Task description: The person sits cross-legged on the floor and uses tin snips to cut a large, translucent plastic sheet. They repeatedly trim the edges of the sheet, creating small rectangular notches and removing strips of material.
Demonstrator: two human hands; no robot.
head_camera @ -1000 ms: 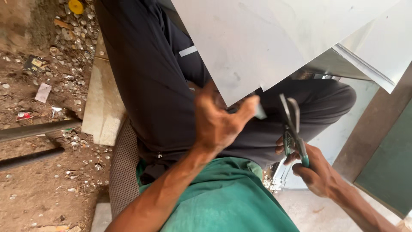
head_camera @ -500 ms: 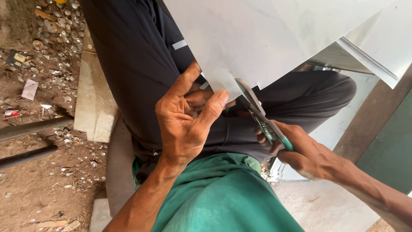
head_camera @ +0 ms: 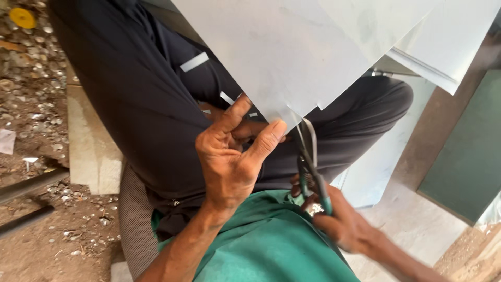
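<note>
Since half a sec ago: shears (head_camera: 311, 172) swung upright, blades now at near edge of sheet (head_camera: 292, 52); left hand (head_camera: 229, 156) shifted grip to same edge. Left hand: thumb and fingers pinched on sheet's near corner, just left of cut. Right hand (head_camera: 342, 222): closed round green handles, blades apart, biting sheet edge. Sheet over lap, spreading far and right. Looks thin, light, fairly stiff yet springy, likely sharp-edged; best held close beside cut line, fingers off raw edge. Offcut strips (head_camera: 194, 61) on dark trousers (head_camera: 130, 104).
</note>
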